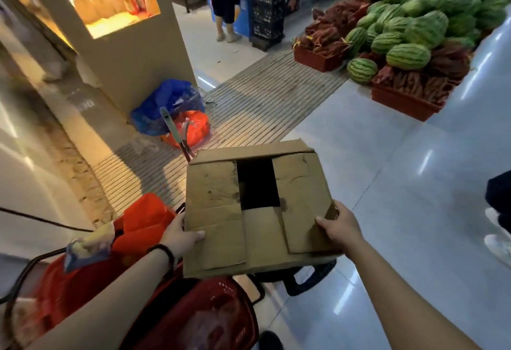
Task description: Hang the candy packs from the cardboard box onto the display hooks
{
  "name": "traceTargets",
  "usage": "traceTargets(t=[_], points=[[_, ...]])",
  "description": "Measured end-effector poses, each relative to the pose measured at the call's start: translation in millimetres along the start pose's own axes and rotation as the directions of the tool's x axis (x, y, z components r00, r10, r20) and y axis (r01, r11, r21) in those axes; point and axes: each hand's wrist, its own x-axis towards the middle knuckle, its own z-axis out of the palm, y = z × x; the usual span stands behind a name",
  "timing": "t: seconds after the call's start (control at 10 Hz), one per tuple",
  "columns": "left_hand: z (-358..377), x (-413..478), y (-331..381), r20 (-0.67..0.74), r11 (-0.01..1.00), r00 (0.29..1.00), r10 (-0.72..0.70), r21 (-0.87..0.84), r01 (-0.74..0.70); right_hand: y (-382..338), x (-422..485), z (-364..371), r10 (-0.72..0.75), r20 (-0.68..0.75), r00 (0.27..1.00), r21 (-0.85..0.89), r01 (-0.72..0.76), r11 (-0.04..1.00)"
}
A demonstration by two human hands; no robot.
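cardboard box (257, 208) gripped between left hand (181, 235) and right hand (341, 228).

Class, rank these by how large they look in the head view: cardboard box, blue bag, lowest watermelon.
1. cardboard box, nearest the camera
2. blue bag
3. lowest watermelon, farther off, so its true size is unsure

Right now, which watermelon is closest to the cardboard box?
The watermelon at the pile's lower-left corner, lowest in view; all others sit higher and farther from the cardboard box.
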Motion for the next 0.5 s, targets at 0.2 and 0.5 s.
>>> traceTargets(t=[0.2,0.5], points=[[27,14,-5,-0.042,0.987,0.995,-0.09,0.13,0.095,15,32,23,-0.005,0.11,0.994,-0.15,0.021,0.988],[12,-6,-7,-0.018,0.969,1.0,-0.001,0.247,0.005,-12,22,33,-0.18,0.012,0.984,-0.357,0.172,0.918]])
